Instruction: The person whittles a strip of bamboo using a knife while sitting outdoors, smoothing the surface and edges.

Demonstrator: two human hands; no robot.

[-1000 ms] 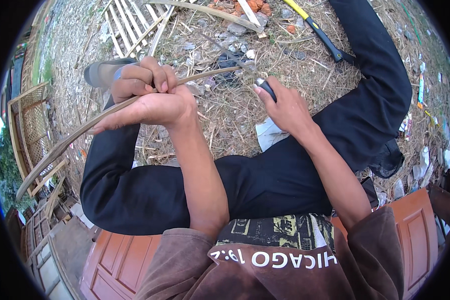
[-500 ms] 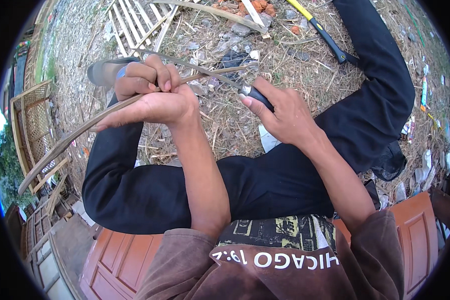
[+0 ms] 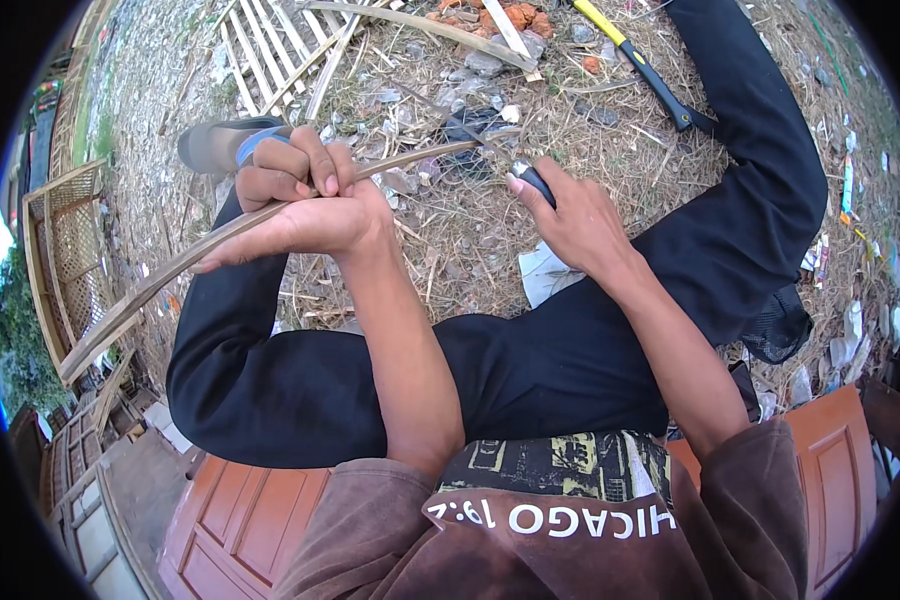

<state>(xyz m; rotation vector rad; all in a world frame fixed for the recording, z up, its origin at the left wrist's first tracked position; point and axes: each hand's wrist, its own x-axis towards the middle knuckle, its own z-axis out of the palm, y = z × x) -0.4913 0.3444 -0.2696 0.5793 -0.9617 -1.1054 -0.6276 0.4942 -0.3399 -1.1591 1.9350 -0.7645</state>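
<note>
A long, thin wooden strip (image 3: pixel 150 293), perhaps split bamboo, runs slantwise from the lower left up to the middle of the view. My left hand (image 3: pixel 305 205) is closed around it, palm turned up and fingers curled over the top. In my right hand (image 3: pixel 582 218) is a knife (image 3: pixel 457 124) with a dark handle, gripped with the thumb along it. Its long, narrow blade points away and to the left, crossing close by the strip's far end. Whether blade and wood touch there, I cannot tell.
Dry grass and litter cover the ground between my legs (image 3: pixel 270 395). A yellow-and-black long-handled tool (image 3: pixel 638 68) lies by my right leg. Wooden slats (image 3: pixel 260 50) and broken bricks (image 3: pixel 520 15) lie ahead. A woven lattice panel (image 3: pixel 70 235) stands left; brown panelled wood (image 3: pixel 245 515) is behind me.
My right hand has shifted slightly right, and the blade has swung away from my left fingers. The strip's near-left end has moved a little right and up.
</note>
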